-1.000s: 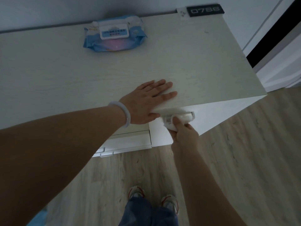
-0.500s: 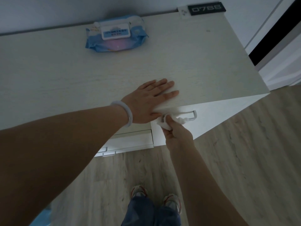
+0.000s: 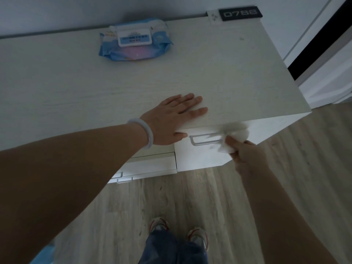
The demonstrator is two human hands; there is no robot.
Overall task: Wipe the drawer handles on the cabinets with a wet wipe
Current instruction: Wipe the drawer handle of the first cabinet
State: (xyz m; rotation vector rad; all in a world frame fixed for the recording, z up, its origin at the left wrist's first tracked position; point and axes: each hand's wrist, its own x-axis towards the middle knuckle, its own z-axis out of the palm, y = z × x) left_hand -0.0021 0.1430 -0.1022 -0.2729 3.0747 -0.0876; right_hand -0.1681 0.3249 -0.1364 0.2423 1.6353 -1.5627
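Note:
A white cabinet (image 3: 219,77) fills the upper view. On its top right drawer front sits a grey bar handle (image 3: 202,142). My right hand (image 3: 247,155) grips a crumpled white wet wipe (image 3: 235,135) pressed against the handle's right end; the wipe is motion-blurred. My left hand (image 3: 171,121) lies flat on the cabinet top near its front edge, fingers spread, thumb hooked over the edge beside the handle's left end. A pale bracelet rings the left wrist. Two lower drawer handles (image 3: 123,179) show under my left forearm.
A blue pack of wet wipes (image 3: 135,41) lies at the back of the cabinet top. A black sign with digits (image 3: 240,13) stands at the back right corner. Wooden floor (image 3: 285,187) spreads below, with my shoes (image 3: 179,231) on it. A dark doorway lies at right.
My right hand slid the wipe along the handle from its left end to its right end. My left hand stayed flat on the cabinet top.

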